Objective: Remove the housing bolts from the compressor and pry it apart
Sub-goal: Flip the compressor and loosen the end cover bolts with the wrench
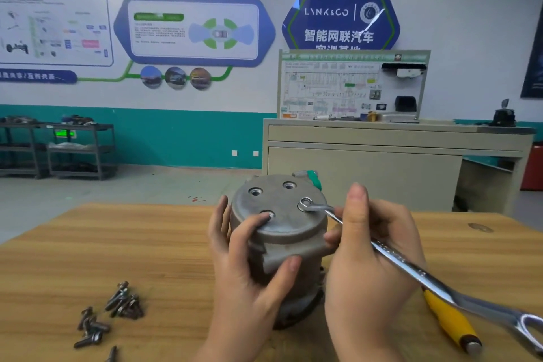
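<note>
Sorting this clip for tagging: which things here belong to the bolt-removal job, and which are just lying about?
Part of the job:
compressor, gripped by the left hand
wrench, held in the right hand
removed bolts

Lying about:
yellow-handled tool on the table
shelves
display board

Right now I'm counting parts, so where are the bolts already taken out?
In the head view the loose bolts lie in a small pile on the wooden table, lower left, to the left of the left hand holding the compressor.
</note>
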Available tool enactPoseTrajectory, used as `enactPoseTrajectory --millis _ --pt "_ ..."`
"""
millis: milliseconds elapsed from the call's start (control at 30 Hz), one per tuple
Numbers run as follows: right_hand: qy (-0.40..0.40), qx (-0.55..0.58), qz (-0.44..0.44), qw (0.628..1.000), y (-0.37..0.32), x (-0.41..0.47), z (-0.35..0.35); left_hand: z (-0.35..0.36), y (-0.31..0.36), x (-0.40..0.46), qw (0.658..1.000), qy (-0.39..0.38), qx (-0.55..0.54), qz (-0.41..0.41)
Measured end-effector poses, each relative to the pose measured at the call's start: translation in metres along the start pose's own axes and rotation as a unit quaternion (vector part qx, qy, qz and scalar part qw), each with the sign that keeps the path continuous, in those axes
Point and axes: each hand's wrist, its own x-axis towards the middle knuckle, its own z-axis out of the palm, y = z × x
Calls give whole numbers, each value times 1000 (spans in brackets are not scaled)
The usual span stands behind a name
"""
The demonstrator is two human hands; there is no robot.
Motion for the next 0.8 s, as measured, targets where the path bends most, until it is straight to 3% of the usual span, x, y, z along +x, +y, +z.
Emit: enactPoseTrajectory --millis 133,200,300,400,500,567,667,800 --pt "7 -86 -121 989 7 -2 7 0 -3 -2 1000 -5 3 -4" --pt "14 -96 -121 988 6 -4 11 -3 -4 -1 1000 -10 -9 -14" --pt "22 -43 -16 999 5 0 5 -10 -3 3 999 -21 -37 -12" --pt "-11 69 158 985 5 21 -6 -17 -1 9 992 -42 -101 -67" --pt "-75 186 411 889 11 55 -8 -22 2 14 982 -67 -133 -114" --pt "-153 187 519 820 13 74 -5 -23 3 17 976 -83 -153 -128" --pt "-228 143 565 780 15 92 0 -21 2 15 975 -101 -162 -114" --pt "-238 164 557 779 13 103 7 -20 -3 11 982 -87 -145 -85"
